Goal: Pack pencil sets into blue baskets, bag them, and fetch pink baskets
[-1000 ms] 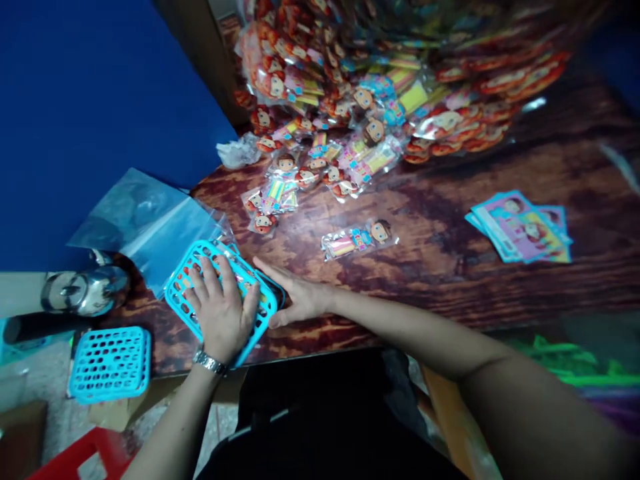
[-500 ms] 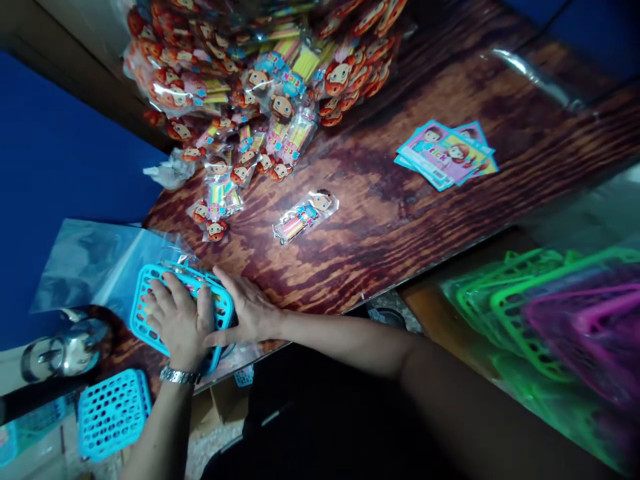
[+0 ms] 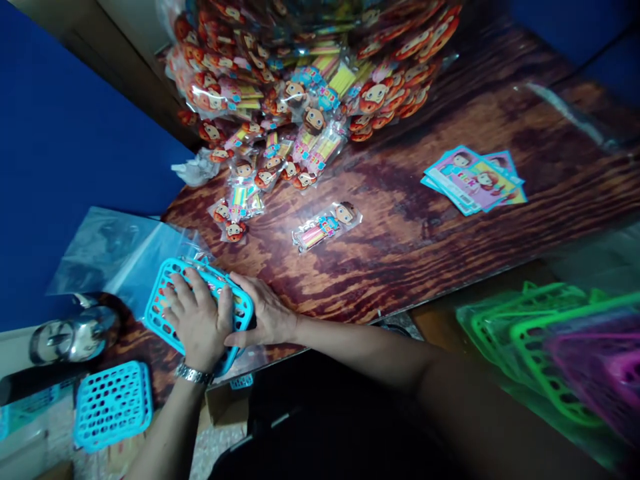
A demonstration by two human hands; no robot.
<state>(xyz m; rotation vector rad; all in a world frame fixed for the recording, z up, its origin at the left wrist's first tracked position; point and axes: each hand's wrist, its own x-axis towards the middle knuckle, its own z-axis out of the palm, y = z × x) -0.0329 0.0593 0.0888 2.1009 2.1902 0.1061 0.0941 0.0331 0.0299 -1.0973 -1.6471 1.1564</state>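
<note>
Head cam, L hand (image 3: 200, 330) splayed atop bskt (image 3: 243, 300), R hand (image 3: 270, 317) gripping end, thumb now nearer L

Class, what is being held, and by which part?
A blue rectangular plastic basket: right hand at its right end, left hand spread on its perforated face.

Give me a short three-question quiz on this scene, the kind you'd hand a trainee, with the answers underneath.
1. Multiple choice: the left hand is
a) clenched into a fist
b) spread over the blue basket
c) raised in the air

2. True or false: in the picture, the fanned cards lie to the right of the lone wrapped packet.

3. Fill in the blank: a metal ____ circles the left hand's wrist.

Key:
1. b
2. True
3. Band; whether it is a watch is hard to tell.
</note>
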